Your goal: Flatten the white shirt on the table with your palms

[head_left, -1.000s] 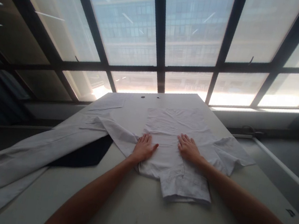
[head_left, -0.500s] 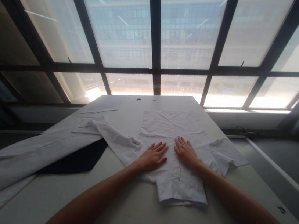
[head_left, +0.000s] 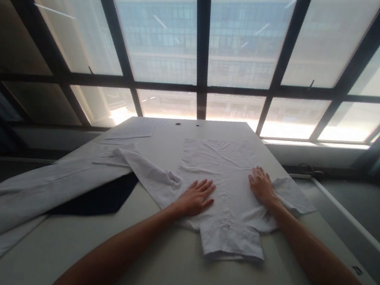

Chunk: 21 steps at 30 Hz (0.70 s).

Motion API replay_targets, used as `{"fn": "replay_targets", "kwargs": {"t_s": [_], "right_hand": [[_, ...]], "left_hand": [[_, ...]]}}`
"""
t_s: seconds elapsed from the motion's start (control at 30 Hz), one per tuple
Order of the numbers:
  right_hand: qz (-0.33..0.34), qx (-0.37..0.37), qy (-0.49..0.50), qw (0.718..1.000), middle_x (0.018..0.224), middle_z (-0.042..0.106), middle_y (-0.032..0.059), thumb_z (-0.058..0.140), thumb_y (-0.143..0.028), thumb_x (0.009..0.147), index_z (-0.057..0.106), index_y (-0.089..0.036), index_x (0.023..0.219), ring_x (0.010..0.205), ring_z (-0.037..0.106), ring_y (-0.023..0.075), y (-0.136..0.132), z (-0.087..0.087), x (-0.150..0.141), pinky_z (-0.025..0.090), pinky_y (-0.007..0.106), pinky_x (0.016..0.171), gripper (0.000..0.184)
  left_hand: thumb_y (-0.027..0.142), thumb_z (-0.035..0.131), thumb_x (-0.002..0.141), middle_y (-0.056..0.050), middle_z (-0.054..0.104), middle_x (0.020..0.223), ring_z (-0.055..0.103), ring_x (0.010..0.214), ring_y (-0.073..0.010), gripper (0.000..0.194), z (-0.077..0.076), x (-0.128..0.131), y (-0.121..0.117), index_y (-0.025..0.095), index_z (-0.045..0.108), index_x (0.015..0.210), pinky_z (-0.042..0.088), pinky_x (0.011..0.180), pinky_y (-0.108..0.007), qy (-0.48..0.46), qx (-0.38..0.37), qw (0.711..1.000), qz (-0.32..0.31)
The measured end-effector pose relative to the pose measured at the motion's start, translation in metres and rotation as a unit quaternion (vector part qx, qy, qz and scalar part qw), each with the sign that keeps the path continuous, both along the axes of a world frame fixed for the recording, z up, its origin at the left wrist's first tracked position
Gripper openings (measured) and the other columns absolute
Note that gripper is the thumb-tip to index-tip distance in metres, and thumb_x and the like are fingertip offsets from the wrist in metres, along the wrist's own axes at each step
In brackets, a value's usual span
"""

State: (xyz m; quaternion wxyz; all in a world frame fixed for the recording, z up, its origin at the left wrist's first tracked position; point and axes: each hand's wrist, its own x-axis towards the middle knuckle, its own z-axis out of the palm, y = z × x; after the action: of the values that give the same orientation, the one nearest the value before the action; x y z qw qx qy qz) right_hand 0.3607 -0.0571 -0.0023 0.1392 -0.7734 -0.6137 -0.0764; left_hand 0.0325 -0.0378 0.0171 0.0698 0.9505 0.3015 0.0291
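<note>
A white shirt (head_left: 231, 176) lies spread on a white table (head_left: 172, 272), its collar end toward me and one sleeve out to each side. Wrinkles run across its cloth. My left hand (head_left: 196, 198) rests flat on the left half of the shirt, fingers stretched out. On the right side, near where the sleeve begins, my right hand (head_left: 262, 185) also presses flat with its fingers extended. Neither hand grips anything.
More white cloth (head_left: 46, 183) hangs over the table's left side, with a dark navy piece (head_left: 97, 199) beside it. White sheets (head_left: 131, 129) lie at the far left. Large windows (head_left: 243, 41) stand behind the table; a white pipe (head_left: 352, 217) runs along the right.
My right hand has slid right across the shirt, from its middle to near the right sleeve, smoothing the cloth there. My left hand has stayed in about the same place.
</note>
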Motion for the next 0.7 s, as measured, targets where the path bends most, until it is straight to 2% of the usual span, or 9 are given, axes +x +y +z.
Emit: {"fn": "replay_targets", "kwargs": {"t_s": [0.1,0.17,0.23,0.33,0.53,0.6,0.7], "right_hand": [[0.080,0.021,0.017,0.996,0.162,0.033,0.0148,0.026,-0.035,0.104,0.039,-0.013,0.155,0.152,0.022,0.0248,-0.019,0.003,-0.042,0.019,0.046,0.121,0.057],[0.148,-0.020,0.028,0.988,0.163,0.032,0.0128,0.024,-0.038,0.105,0.037,-0.014,0.156,0.152,0.022,0.0237,-0.036,0.001,-0.065,0.021,0.045,0.121,0.058],[0.190,-0.056,0.022,0.980,0.164,0.030,0.0119,0.022,-0.042,0.106,0.036,-0.015,0.157,0.152,0.022,0.0233,-0.052,-0.002,-0.075,0.020,0.046,0.122,0.059],[0.174,-0.084,-0.006,0.981,0.165,0.025,0.0115,0.022,-0.043,0.106,0.033,-0.016,0.158,0.153,0.019,0.0239,-0.070,-0.006,-0.060,0.019,0.047,0.122,0.060],[0.074,-0.079,-0.065,0.992,0.165,0.026,0.0150,0.025,-0.040,0.104,0.034,-0.013,0.157,0.153,0.019,0.0278,-0.093,-0.019,0.002,0.020,0.049,0.121,0.061],[0.058,-0.072,-0.072,0.993,0.164,0.026,0.0168,0.025,-0.039,0.103,0.036,-0.011,0.156,0.153,0.018,0.0283,-0.098,-0.021,0.011,0.020,0.050,0.121,0.061],[0.064,-0.055,-0.080,0.993,0.164,0.025,0.0187,0.026,-0.039,0.103,0.039,-0.010,0.154,0.153,0.017,0.0295,-0.099,-0.016,0.007,0.016,0.055,0.121,0.060]], "left_hand": [[0.058,0.024,0.106,-0.006,0.020,0.167,0.013,0.155,-0.0236,0.064,-0.001,0.000,0.000,0.026,0.025,0.161,0.011,0.124,-0.047,-0.003,0.005,1.000,0.001],[0.058,0.024,0.106,-0.006,0.020,0.167,0.014,0.155,-0.0236,0.064,-0.002,0.000,0.000,0.026,0.025,0.161,0.011,0.124,-0.047,-0.006,0.009,1.000,0.001],[0.057,0.024,0.106,-0.005,0.020,0.167,0.014,0.155,-0.0234,0.063,-0.003,0.000,0.001,0.026,0.025,0.161,0.010,0.124,-0.047,-0.008,0.011,1.000,0.002],[0.056,0.024,0.106,-0.005,0.019,0.167,0.013,0.155,-0.0232,0.063,-0.004,0.000,0.001,0.026,0.025,0.161,0.009,0.124,-0.046,-0.007,0.010,1.000,0.004],[0.058,0.023,0.106,-0.005,0.017,0.168,0.012,0.155,-0.0234,0.064,-0.002,0.000,0.000,0.026,0.024,0.161,0.009,0.124,-0.047,0.000,-0.004,1.000,0.006],[0.057,0.024,0.106,-0.005,0.017,0.168,0.012,0.155,-0.0238,0.063,0.000,-0.001,0.000,0.026,0.025,0.161,0.010,0.124,-0.047,-0.002,-0.006,1.000,0.008],[0.055,0.028,0.106,-0.006,0.020,0.167,0.014,0.155,-0.0249,0.062,0.004,-0.001,0.001,0.025,0.027,0.160,0.012,0.124,-0.048,-0.006,-0.010,1.000,0.001]]}}
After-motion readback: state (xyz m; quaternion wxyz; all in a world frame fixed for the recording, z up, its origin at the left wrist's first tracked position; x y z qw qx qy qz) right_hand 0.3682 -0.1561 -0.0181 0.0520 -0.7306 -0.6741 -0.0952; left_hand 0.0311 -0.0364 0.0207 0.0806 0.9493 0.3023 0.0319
